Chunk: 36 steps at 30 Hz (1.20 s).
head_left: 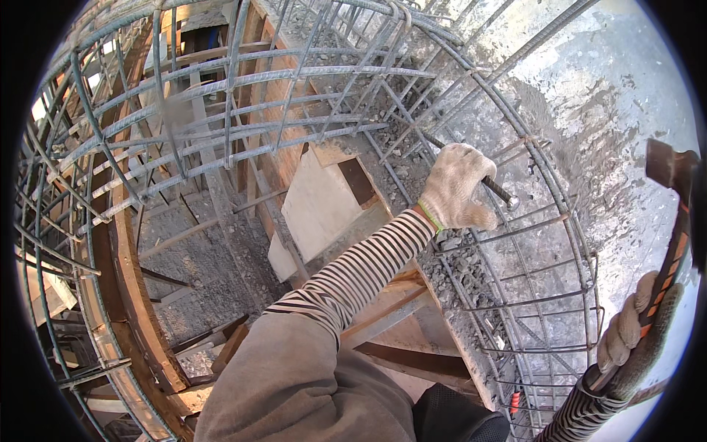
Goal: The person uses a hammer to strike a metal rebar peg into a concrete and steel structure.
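Raised in the right hand (pixel 639 335), fist closed, a hammer (pixel 674 221) is held; a steel rod (pixel 495 189) is gripped by the left hand (pixel 458 186) among rebar (pixel 294 74); a square blow is called for.

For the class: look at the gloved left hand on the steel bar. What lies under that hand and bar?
Under the left hand and its steel bar lie rebar mesh and concrete rubble. The glove hides the gripped stretch of bar and anything directly beneath.
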Tool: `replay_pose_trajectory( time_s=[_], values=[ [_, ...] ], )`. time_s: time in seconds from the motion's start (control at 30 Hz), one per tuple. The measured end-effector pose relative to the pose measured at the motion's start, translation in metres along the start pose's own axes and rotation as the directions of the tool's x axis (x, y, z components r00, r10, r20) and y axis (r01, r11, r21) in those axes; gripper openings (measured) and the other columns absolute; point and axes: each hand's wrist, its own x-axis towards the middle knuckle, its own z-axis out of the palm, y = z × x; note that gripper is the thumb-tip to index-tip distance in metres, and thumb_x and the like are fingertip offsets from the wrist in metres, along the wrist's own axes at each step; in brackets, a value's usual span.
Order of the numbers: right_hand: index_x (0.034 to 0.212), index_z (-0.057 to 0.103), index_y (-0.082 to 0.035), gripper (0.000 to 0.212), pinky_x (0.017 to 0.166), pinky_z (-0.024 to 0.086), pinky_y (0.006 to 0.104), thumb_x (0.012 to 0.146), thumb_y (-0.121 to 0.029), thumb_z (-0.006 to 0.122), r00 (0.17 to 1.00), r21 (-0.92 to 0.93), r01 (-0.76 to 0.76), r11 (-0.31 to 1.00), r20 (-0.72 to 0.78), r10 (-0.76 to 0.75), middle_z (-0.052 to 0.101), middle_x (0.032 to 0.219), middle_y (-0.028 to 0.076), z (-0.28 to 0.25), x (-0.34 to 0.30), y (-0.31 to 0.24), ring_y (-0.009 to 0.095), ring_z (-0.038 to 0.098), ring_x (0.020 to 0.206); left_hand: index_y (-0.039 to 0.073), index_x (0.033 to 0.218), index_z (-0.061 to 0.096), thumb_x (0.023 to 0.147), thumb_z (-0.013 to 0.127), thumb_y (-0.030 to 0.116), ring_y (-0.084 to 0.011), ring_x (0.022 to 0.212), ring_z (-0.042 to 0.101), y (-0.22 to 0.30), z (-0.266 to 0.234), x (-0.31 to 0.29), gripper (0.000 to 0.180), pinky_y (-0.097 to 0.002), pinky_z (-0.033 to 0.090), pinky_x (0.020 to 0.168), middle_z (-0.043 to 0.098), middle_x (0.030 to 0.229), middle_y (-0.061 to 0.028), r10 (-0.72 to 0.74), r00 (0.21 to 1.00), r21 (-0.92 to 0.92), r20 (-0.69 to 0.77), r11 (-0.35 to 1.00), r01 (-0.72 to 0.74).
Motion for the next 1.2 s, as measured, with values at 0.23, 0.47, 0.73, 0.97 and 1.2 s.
replay_pose_trajectory(
  time_s=[0.23, 0.47, 0.73, 0.97, 1.2],
  values=[
    [0.105, 0.057, -0.012, 0.042, 0.037, 0.035, 0.0304, 0.106, -0.054, 0.054, 0.904, -0.154, -0.252, 0.955, -0.39, 0.175, 0.044, 0.059, 0.001, 0.042, 0.048, 0.104, 0.014, 0.045, 0.043, 0.014, 0.099, 0.066, 0.066, 0.07, 0.057, -0.0335, 0.117, 0.051, 0.0, -0.016, -0.005, 0.053, -0.0533, 0.034, 0.11, 0.058, 0.106, -0.0089, -0.135, 0.987, 0.162, 0.087, 0.98, 0.12],
    [0.107, 0.049, -0.005, 0.043, 0.034, 0.049, 0.0425, 0.112, -0.046, 0.038, 0.995, -0.036, 0.008, 0.999, 0.096, -0.004, 0.05, 0.06, 0.01, 0.014, 0.007, 0.009, 0.022, 0.048, 0.036, 0.013, 0.104, 0.064, 0.072, 0.028, 0.105, -0.036, 0.124, 0.037, 0.029, 0.004, -0.02, 0.104, -0.0595, 0.021, 0.114, 0.045, 0.115, -0.0105, -0.233, 0.971, 0.135, 0.051, 0.965, 0.224],
    [0.11, 0.058, -0.001, 0.042, 0.039, 0.042, 0.0346, 0.109, -0.042, 0.051, 0.899, -0.21, -0.394, 0.895, -0.29, 0.328, 0.055, 0.07, 0.006, 0.04, 0.035, 0.123, 0.017, 0.05, 0.045, 0.018, 0.102, 0.065, 0.062, 0.065, 0.075, -0.0366, 0.13, 0.036, 0.012, -0.005, -0.03, 0.07, -0.0569, 0.023, 0.116, 0.047, 0.123, -0.0086, -0.139, 0.989, 0.194, 0.042, 0.973, 0.129],
    [0.101, 0.041, -0.009, 0.04, 0.027, 0.039, 0.0284, 0.113, -0.047, 0.037, 0.957, -0.148, 0.289, 0.946, 0.084, -0.279, 0.046, 0.055, 0.004, 0.042, 0.006, 0.028, 0.015, 0.042, 0.032, 0.014, 0.103, 0.065, 0.071, 0.031, 0.106, -0.0363, 0.129, 0.034, 0.028, 0.011, -0.03, 0.103, -0.0613, 0.016, 0.117, 0.042, 0.123, -0.0101, -0.214, 0.966, 0.114, 0.142, 0.973, 0.199],
    [0.098, 0.057, -0.007, 0.046, 0.036, 0.039, 0.0306, 0.109, -0.051, 0.047, 0.814, 0.02, -0.475, 0.88, -0.368, 0.449, 0.048, 0.057, 0.003, 0.034, 0.02, 0.102, 0.012, 0.047, 0.042, 0.013, 0.102, 0.064, 0.07, 0.03, 0.107, -0.0367, 0.127, 0.037, 0.016, -0.007, -0.025, 0.105, -0.0614, 0.019, 0.115, 0.041, 0.121, -0.0112, -0.149, 0.973, 0.194, 0.176, 0.974, 0.114]
  ],
)
